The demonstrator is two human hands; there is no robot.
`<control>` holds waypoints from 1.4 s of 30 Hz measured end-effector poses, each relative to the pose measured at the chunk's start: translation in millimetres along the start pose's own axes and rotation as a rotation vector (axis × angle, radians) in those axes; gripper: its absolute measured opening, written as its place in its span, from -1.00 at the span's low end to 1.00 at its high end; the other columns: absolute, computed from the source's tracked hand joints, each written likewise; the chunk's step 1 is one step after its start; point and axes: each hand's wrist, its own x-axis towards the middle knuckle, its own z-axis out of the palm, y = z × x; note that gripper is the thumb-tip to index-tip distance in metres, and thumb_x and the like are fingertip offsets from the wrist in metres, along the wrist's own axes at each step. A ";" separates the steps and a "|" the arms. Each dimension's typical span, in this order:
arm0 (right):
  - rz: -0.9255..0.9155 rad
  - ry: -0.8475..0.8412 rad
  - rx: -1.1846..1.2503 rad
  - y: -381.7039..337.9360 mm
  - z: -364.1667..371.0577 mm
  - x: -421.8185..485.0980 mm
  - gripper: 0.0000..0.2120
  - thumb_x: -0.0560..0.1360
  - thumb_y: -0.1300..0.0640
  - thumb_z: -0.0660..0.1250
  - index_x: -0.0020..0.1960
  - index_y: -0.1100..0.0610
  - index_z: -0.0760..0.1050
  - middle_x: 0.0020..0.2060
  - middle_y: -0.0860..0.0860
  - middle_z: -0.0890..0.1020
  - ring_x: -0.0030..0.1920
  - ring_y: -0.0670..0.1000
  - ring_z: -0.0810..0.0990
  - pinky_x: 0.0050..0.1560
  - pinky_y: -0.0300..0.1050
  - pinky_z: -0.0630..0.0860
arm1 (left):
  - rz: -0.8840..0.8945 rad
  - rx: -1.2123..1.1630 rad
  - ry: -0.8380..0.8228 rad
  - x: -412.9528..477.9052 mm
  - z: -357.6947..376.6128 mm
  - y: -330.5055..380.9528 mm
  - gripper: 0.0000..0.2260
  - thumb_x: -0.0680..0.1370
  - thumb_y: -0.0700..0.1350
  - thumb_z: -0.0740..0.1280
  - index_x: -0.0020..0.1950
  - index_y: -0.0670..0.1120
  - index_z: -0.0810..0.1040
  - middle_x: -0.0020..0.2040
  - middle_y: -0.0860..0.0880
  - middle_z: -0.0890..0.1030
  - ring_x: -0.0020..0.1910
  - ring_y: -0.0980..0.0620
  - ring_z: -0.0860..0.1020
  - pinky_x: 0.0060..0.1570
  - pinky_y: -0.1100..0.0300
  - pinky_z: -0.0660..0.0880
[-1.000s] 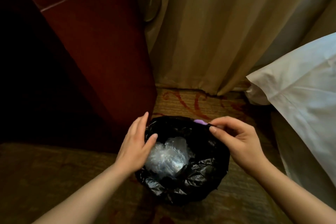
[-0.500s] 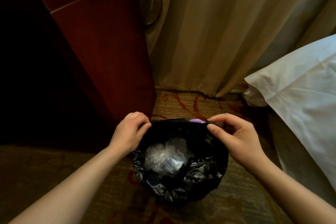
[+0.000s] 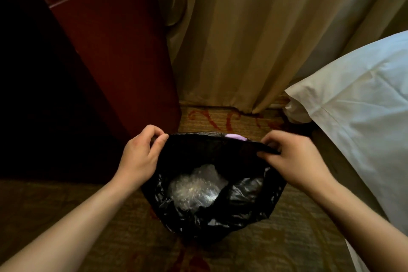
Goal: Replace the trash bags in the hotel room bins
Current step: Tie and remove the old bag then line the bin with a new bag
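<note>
Crinkly black plastic trash bag (image 3: pixel 220 216) sits on the floor pretty much dead centre, mouth open and facing up. Whatever bin is under it is hidden by the plastic. Both hands are on the bag's far rim. The left hand (image 3: pixel 141 157) is at the bag's left corner, fingers curled in, with the edge pinched between thumb and fingertips. The right hand (image 3: pixel 295 161) is at the bag's right corner doing the same, fingers curled and pinching a fold of the black plastic, though it's a bit blurry. The strip of rim between the two hands is pulled into a straight, taut line, while the near side of the bag is loose and rumpled.

Down inside the bag there's a wad of clear crumpled plastic film (image 3: pixel 194 190), shiny where it catches the light. On the far rim of the bag, closer to the right hand, a small lilac patch (image 3: pixel 235 137) pokes out; can't tell what it is.

The bag is on a tan patterned carpet (image 3: pixel 298 238) with red swirls. Left of the bag there's a dark red wooden cabinet (image 3: pixel 114 62), and behind the bag a beige pleated curtain (image 3: pixel 242 40) hangs down to the floor. Right of the bag is white bed linen (image 3: pixel 364 117) with a stitched hem.
</note>
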 end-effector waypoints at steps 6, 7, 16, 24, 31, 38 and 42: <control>0.038 -0.026 0.357 -1.8 -20.6 -7.1 -0.63 0.33 0.10 0.60 0.09 -0.12 0.61 -0.09 -0.15 0.63 -0.24 -0.11 0.61 -0.16 -0.20 0.54 | 0.004 0.024 -0.072 -1.0 -10.3 -3.7 -0.82 0.47 -0.07 0.49 0.06 0.04 0.64 -0.19 0.02 0.52 -0.19 0.15 0.49 -0.21 0.35 0.38; 0.048 -0.063 0.455 -0.3 -20.6 -9.8 -0.56 0.33 0.13 0.61 0.14 -0.13 0.60 -0.05 -0.13 0.65 -0.19 -0.08 0.65 -0.13 -0.16 0.60 | 0.023 0.033 -0.058 -2.2 -12.0 -4.2 -0.84 0.48 -0.11 0.49 0.04 0.01 0.66 -0.22 0.02 0.52 -0.19 0.14 0.50 -0.22 0.36 0.38; 0.060 -0.081 0.260 15.7 -3.1 -8.4 -0.60 0.40 0.18 0.55 0.16 -0.13 0.58 -0.09 -0.18 0.65 -0.16 -0.21 0.65 -0.07 -0.11 0.67 | -0.163 -0.061 0.011 0.6 -9.4 5.9 -0.92 0.52 0.04 0.43 -0.04 0.08 0.66 -0.09 0.05 0.66 -0.10 0.05 0.61 -0.05 0.09 0.52; 0.149 0.324 0.757 18.4 -16.8 5.3 -0.74 0.48 0.30 0.45 0.02 -0.04 0.64 -0.08 0.01 0.70 -0.26 -0.08 0.62 -0.12 -0.12 0.57 | -0.292 0.144 -0.432 -9.4 -29.5 2.4 -0.92 0.56 -0.08 0.40 0.01 0.10 0.64 -0.09 0.08 0.70 -0.12 0.15 0.65 -0.07 0.03 0.63; 0.160 -0.199 0.358 4.5 -2.0 2.5 -0.18 0.41 0.10 0.55 0.54 -0.11 0.21 0.36 -0.18 0.43 0.29 -0.08 0.52 0.21 0.00 0.56 | -0.340 -0.075 -0.017 -7.9 -35.2 10.0 -0.93 0.56 -0.14 0.41 -0.11 0.00 0.64 -0.27 0.02 0.65 -0.32 0.19 0.61 -0.28 0.23 0.55; 0.149 0.123 0.564 -0.4 -11.8 9.5 -0.55 0.43 0.29 0.50 0.23 -0.07 0.57 0.02 -0.04 0.64 -0.06 0.10 0.64 0.07 0.13 0.64 | -0.631 -0.458 -0.180 -25.7 -55.9 16.0 -0.43 0.42 -0.17 0.51 0.40 -0.02 0.45 0.11 -0.08 0.60 0.05 0.02 0.62 -0.02 0.16 0.56; 0.107 0.179 0.682 -3.2 -11.5 12.1 -0.64 0.43 0.27 0.51 0.10 -0.11 0.62 -0.02 -0.03 0.67 -0.16 0.04 0.61 0.06 0.21 0.63 | -0.714 -0.276 -0.551 -49.6 -51.9 21.0 -0.48 0.46 -0.16 0.51 0.34 0.04 0.38 0.03 0.05 0.61 -0.05 0.07 0.66 -0.10 0.26 0.60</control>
